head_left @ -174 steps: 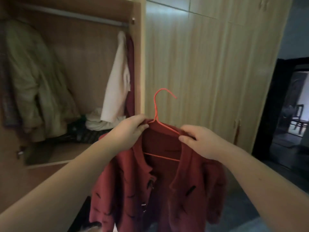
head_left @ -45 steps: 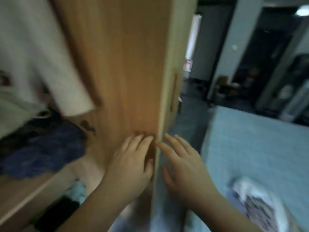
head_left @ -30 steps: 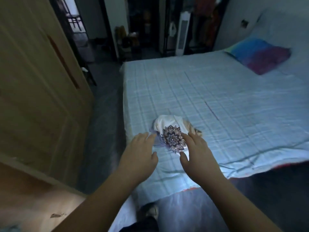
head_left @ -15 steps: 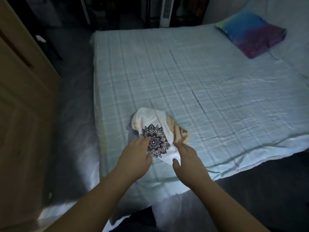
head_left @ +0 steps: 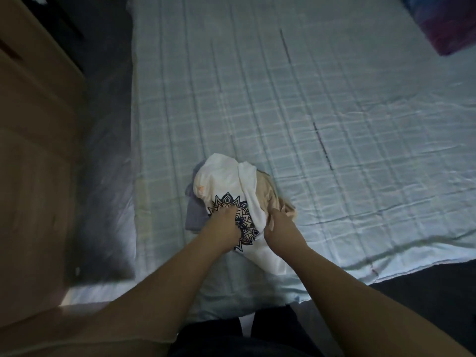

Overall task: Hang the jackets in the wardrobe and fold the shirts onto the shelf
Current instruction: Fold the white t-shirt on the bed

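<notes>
No readable text showing anywhere, white shirt [head_left: 221, 176] under the left hand [head_left: 224, 228] carrying only a wordless mandala print [head_left: 228, 202]

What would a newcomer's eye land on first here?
The white shirt with a dark mandala print lies crumpled on the bed by its near edge, with the left hand and right hand gripping it. A beige garment and a grey garment peek out beneath it. A colourful pillow sits at top right.
</notes>
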Tool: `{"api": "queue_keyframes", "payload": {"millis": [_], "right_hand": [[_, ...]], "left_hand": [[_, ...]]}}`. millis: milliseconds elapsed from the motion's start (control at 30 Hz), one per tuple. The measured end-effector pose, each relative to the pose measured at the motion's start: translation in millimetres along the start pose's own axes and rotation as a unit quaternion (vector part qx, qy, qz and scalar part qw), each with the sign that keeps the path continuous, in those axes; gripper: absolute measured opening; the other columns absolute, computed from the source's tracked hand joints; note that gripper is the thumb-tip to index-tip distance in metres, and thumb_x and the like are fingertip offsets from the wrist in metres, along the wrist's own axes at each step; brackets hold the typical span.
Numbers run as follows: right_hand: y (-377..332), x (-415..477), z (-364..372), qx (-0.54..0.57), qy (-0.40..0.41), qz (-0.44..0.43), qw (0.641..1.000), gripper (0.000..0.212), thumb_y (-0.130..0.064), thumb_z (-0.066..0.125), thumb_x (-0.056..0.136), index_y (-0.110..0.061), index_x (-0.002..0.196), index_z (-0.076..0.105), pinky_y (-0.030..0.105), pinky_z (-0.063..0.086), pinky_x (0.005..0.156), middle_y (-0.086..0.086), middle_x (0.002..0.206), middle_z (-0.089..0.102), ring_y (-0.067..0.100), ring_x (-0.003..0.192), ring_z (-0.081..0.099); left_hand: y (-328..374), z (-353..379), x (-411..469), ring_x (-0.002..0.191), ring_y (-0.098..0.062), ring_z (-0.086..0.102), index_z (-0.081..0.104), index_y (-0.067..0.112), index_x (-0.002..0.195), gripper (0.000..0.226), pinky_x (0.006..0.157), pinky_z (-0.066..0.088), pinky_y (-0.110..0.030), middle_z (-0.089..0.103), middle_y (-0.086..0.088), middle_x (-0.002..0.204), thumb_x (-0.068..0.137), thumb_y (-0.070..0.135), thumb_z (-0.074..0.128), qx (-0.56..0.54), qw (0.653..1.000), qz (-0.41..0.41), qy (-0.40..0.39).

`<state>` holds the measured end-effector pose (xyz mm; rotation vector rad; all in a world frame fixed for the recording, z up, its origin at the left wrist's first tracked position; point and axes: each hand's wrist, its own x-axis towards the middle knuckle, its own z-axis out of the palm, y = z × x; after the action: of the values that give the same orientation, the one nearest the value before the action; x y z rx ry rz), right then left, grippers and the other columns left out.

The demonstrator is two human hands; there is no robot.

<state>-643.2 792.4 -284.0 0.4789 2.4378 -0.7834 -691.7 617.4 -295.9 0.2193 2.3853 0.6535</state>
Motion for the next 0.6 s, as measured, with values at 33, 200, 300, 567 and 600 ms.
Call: {"api": "queue_keyframes", "payload": {"millis": [33,200,300,567,600], "right_hand": [[1,13,0,0.0,-0.008,-0.005,1.0,0.051,-0.024,0.056,0.087,-0.016,0.136,0.043,0.041,0.047,0.091,0.011,0.126,0.057,0.032,0.116,0.054],[4,78,14,0.008,-0.022,-0.038,0.999,0.049,-0.024,0.062,0.088,-0.012,0.133,0.045,0.038,0.044,0.09,0.009,0.125,0.058,0.031,0.117,0.056],[8,104,26,0.053,-0.064,-0.025,0.996,0.049,-0.024,0.066,0.088,-0.015,0.132,0.044,0.035,0.046,0.089,0.009,0.127,0.057,0.03,0.113,0.058],[24,116,18,0.112,-0.127,0.033,0.985,0.053,-0.016,0.058,0.09,-0.01,0.14,0.04,0.034,0.045,0.09,0.012,0.129,0.056,0.031,0.114,0.055],[28,115,11,0.138,-0.14,0.037,0.98,0.052,-0.012,0.059,0.089,-0.009,0.138,0.044,0.031,0.043,0.087,0.012,0.128,0.057,0.029,0.111,0.055]], "left_hand": [[1,6,9,0.098,-0.031,0.056,0.05,0.015,0.099,0.025,0.086,0.05,-0.043,0.058,-0.01,0.105,0.075,0.018,0.046,-0.017,1.0,-0.016,0.0],[4,36,46,0.111,-0.028,0.055,0.052,0.012,0.123,0.04,0.094,0.046,-0.039,0.058,-0.012,0.121,0.084,0.014,0.051,-0.092,0.991,-0.089,0.046],[6,56,52,0.119,-0.027,0.055,0.049,0.014,0.136,0.053,0.101,0.046,-0.04,0.057,-0.01,0.13,0.083,0.016,0.05,-0.153,0.976,-0.145,0.058],[31,82,25,0.115,-0.024,0.054,0.052,0.01,0.126,0.042,0.095,0.046,-0.036,0.057,-0.01,0.124,0.085,0.008,0.051,-0.204,0.956,-0.19,0.092],[34,85,21,0.113,-0.025,0.055,0.052,0.012,0.125,0.041,0.094,0.047,-0.036,0.058,-0.01,0.122,0.084,0.009,0.05,-0.205,0.955,-0.189,0.098]]}}
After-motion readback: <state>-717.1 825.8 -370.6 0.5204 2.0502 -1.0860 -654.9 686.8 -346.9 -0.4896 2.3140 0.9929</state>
